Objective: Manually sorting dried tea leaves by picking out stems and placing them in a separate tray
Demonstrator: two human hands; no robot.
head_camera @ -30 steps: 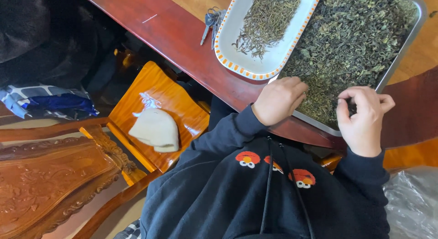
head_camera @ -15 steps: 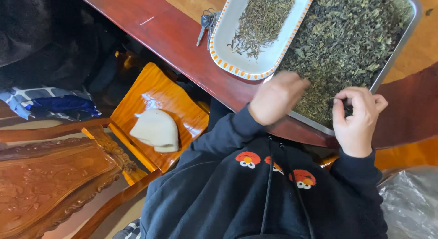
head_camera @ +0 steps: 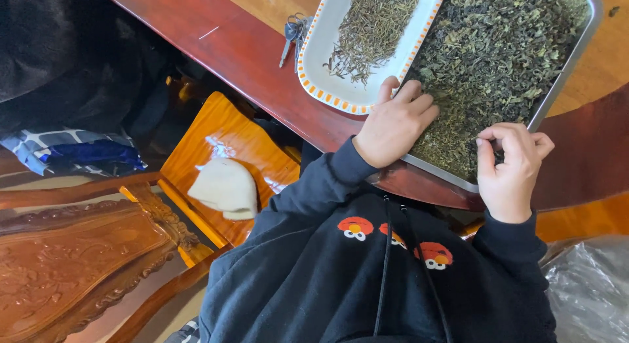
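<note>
A metal tray (head_camera: 571,53) heaped with dark green dried leaves (head_camera: 498,61) lies on the red-brown wooden table (head_camera: 216,35). My left hand (head_camera: 395,122) rests flat on the leaves at the tray's near left corner, fingers slightly spread, holding nothing. My right hand (head_camera: 510,169) is at the tray's near edge, thumb and fingers pinched together on the leaves; what they hold is too small to tell. Left of the metal tray stands a white oblong dish with an orange patterned rim (head_camera: 321,68) holding a small pile of thin brownish stems (head_camera: 370,28).
A bunch of keys (head_camera: 294,32) lies on the table beside the dish. Below the table stands an orange wooden stool (head_camera: 216,136) with a cream cloth (head_camera: 225,188) on it. Carved wooden furniture (head_camera: 72,264) is at lower left, clear plastic (head_camera: 590,290) at lower right.
My left hand has opened from a loose fist and now lies flat on the leaves. The right hand stays pinched at the tray's near edge.
</note>
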